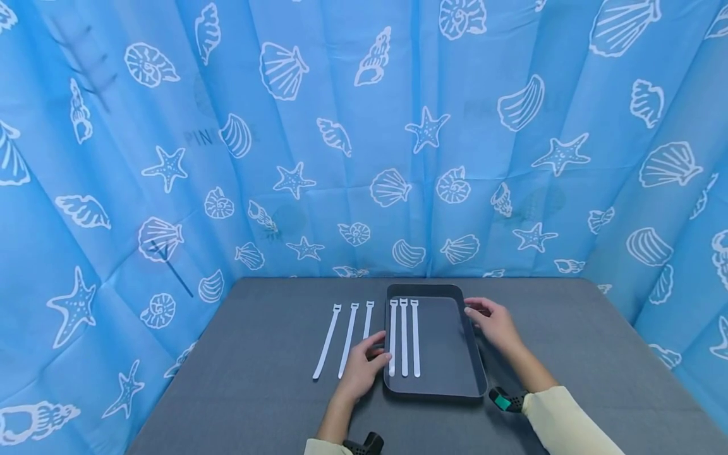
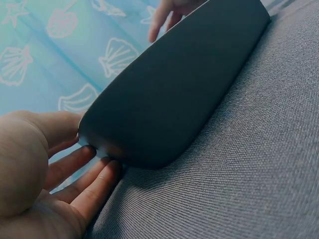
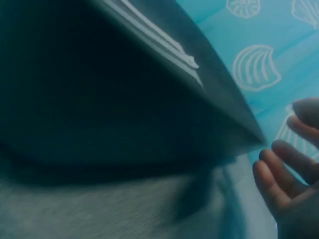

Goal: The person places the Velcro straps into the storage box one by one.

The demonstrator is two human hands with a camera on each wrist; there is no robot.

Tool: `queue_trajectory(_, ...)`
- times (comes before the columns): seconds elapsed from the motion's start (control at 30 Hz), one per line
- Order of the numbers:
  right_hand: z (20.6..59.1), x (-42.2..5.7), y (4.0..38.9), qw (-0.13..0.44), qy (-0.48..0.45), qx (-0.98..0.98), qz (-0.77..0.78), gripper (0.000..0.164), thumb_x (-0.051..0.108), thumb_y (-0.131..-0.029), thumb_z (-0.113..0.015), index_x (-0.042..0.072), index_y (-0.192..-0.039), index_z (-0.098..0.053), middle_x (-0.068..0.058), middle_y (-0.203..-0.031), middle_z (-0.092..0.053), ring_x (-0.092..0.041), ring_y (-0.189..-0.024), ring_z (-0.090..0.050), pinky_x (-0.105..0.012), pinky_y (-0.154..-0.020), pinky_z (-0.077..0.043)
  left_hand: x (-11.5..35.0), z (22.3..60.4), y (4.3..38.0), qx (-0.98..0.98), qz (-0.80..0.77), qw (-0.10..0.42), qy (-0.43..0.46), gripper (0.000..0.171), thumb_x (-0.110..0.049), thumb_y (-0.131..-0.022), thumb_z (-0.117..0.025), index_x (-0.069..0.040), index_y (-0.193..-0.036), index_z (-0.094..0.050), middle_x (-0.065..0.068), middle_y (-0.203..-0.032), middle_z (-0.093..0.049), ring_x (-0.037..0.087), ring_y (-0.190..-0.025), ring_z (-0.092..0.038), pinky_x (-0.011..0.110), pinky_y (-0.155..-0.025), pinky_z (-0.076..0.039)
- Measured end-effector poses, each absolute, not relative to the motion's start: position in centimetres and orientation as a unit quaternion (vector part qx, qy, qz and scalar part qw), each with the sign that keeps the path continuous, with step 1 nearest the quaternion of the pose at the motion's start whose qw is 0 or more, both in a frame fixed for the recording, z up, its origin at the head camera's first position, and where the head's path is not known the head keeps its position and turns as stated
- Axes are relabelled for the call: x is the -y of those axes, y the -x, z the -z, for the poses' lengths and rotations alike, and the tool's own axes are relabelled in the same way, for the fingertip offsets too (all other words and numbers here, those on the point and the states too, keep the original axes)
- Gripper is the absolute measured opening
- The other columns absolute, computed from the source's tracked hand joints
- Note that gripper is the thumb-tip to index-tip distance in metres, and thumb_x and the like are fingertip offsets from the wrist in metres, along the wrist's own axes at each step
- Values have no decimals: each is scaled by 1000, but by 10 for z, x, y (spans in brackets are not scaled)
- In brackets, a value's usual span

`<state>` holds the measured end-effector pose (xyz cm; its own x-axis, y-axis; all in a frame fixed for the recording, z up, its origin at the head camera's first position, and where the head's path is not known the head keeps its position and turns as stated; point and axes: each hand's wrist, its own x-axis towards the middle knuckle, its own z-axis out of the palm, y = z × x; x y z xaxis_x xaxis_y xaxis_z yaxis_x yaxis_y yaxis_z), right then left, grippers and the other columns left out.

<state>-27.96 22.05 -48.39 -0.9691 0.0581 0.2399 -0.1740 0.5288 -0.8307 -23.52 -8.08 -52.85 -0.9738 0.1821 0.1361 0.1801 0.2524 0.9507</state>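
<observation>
A dark grey rectangular tray (image 1: 443, 354) lies on the table between the two hands. My left hand (image 1: 359, 366) holds the tray's left wall, its thumb over the rim and its fingers (image 2: 94, 184) against the outside. Beside the far right part of the rim is my right hand (image 1: 496, 321); in the right wrist view its loosely bent fingers (image 3: 286, 167) stand just off the tray's corner. Inside the tray, three white cable straps (image 1: 404, 341) with slotted heads lie side by side, heads toward the far end.
Three more white straps (image 1: 327, 341) lie on the grey table (image 1: 256, 392) left of the tray, the rightmost partly hidden by the left hand. A blue curtain (image 1: 341, 158) with shell and starfish prints hangs behind and along both sides.
</observation>
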Motion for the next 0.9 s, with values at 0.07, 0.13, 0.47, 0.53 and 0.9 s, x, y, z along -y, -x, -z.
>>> queue_trajectory(0.07, 490, -222, 278, 121, -27, 859, -496, 33, 15, -100, -54, -6, -125, -59, -24, -118, -61, -35, -104, -59, -41, -79, -56, 81, 528, 235, -791, -601, 0, -117, 49, -17, -95, -63, -8, -141, -50, 10, -138, -53, 24, -114, -58, 42, -97, -47)
queue_trajectory(0.13, 496, -223, 276, 115, -19, 856, -504, 37, 20, -102, -51, -4, -129, -57, -24, -123, -59, -35, -108, -58, -39, -81, -56, 81, 528, 234, -790, -601, 0, -118, 50, -17, -95, -63, -8, -142, -50, 10, -139, -53, 24, -114, -58, 42, -97, -47)
queue_trajectory(0.47, 513, -224, 270, 68, 4, 841, -537, 48, 30, -105, -43, 0, -142, -47, -22, -141, -48, -34, -122, -51, -41, -95, -49, 81, 529, 235, -790, -603, 2, -114, 50, -17, -94, -63, -9, -142, -49, 9, -137, -54, 25, -115, -57, 43, -98, -47)
queue_trajectory(0.53, 515, -225, 268, 70, -3, 837, -542, 45, 27, -105, -43, 0, -141, -47, -21, -141, -48, -34, -122, -52, -33, -93, -50, 81, 528, 235, -789, -603, 2, -114, 50, -17, -94, -63, -9, -142, -49, 10, -137, -54, 25, -115, -57, 43, -98, -47)
queue_trajectory(0.9, 514, -234, 249, 30, -32, 814, -580, 44, 16, -102, -51, -3, -142, -45, -25, -139, -49, -37, -122, -51, -26, -87, -52, 80, 528, 234, -788, -605, 3, -114, 49, -17, -94, -63, -9, -141, -50, 11, -137, -54, 26, -115, -57, 43, -97, -47)
